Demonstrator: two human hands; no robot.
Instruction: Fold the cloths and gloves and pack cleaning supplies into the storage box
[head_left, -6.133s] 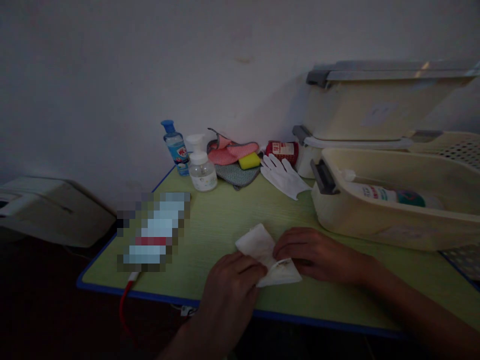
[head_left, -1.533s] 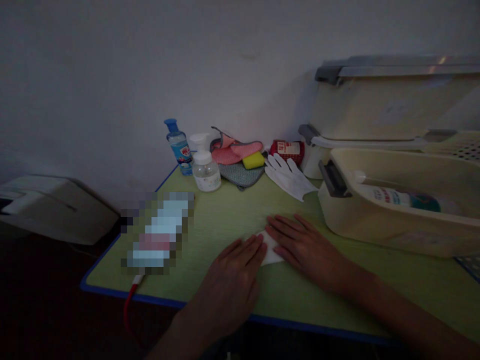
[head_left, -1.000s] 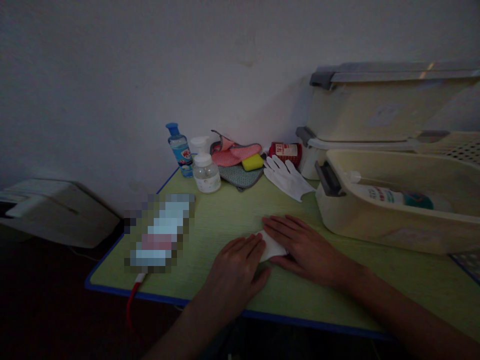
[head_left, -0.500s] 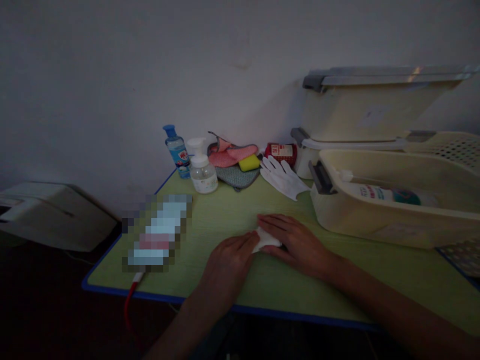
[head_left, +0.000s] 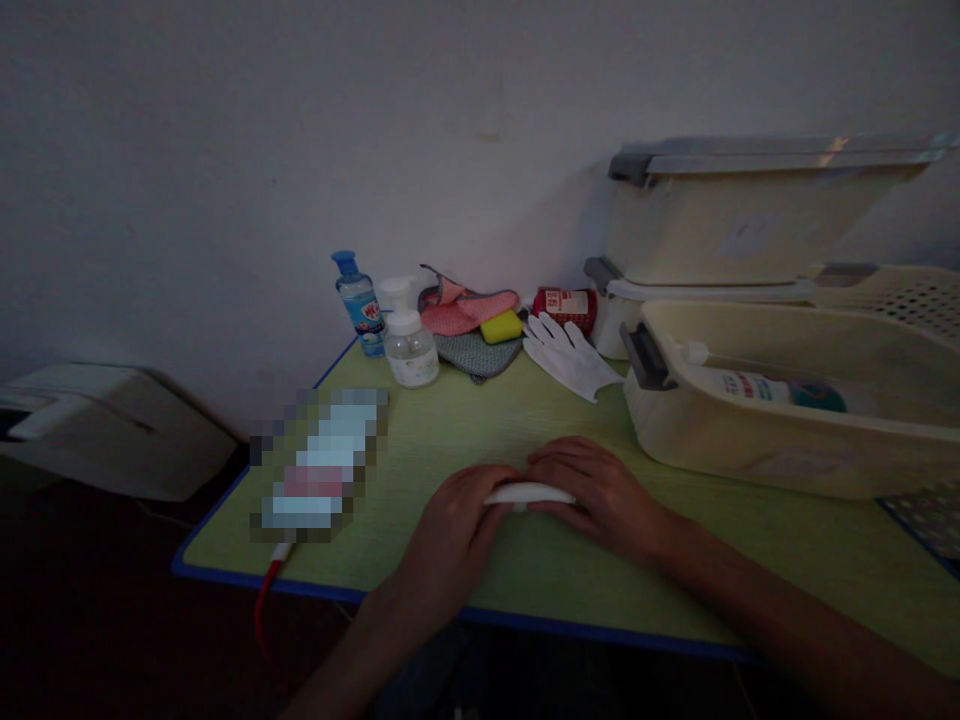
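Note:
Over the table's front middle, both hands meet around a small white folded piece (head_left: 529,493); it looks like tissue or cloth, but I cannot tell which. It forms a slim, slightly arched strip between them. My left hand (head_left: 469,505) grips its left end, thumb below and fingers above. At the other end my right hand (head_left: 589,485) holds it the same way, its fingers curled over the far side. Parts of the piece are hidden under the fingers. Behind the hands lies a white glove (head_left: 568,360), flat on the green tabletop (head_left: 442,435), touched by neither hand.
A blurred-out phone-like device (head_left: 322,465) with a red cable lies left. Along the wall stand a blue bottle (head_left: 362,310) and a pump bottle (head_left: 410,350), beside cloths (head_left: 469,312), a yellow sponge (head_left: 501,326) and a red container (head_left: 564,308). An open bin (head_left: 750,455) holds a bottle, right.
The white piece has turned from a small, wide patch into a narrow raised strip. My hands have shifted their grip and rolled slightly around it.

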